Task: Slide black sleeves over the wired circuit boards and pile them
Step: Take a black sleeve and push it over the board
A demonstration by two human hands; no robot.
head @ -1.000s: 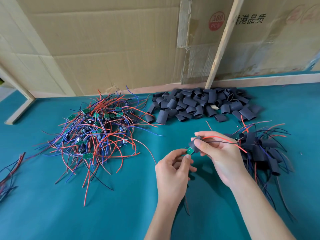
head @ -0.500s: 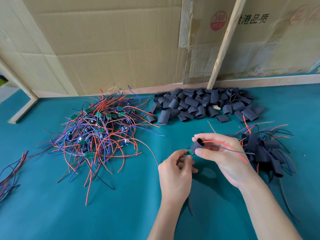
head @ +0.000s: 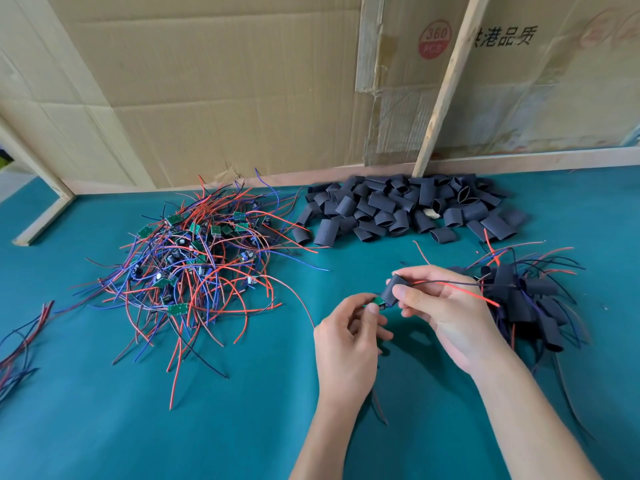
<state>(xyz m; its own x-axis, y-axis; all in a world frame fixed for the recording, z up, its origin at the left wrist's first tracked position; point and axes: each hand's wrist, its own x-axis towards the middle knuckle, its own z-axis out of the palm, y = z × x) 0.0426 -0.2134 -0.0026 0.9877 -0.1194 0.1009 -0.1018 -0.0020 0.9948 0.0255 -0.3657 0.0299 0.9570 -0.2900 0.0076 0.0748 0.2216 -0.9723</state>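
Compared with a second ago, more of the black sleeve (head: 394,288) covers the green circuit board (head: 379,301). Right hand (head: 446,306) pinches the sleeve between thumb and fingers; left hand (head: 349,336) pinches the board's exposed end. Both hover above the teal table (head: 173,427), between three piles: one of bare wired boards (head: 194,258), one of empty sleeves (head: 408,209), one of sleeved boards (head: 526,296).

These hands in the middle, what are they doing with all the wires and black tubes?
A person is sleeving small boards. The right hand holds a black sleeve with wires already through it, while the left hand pinches the green circuit board at its mouth, only partly inside. Bare wired boards lie tangled on the left, empty sleeves at the back, finished ones piled on the right.
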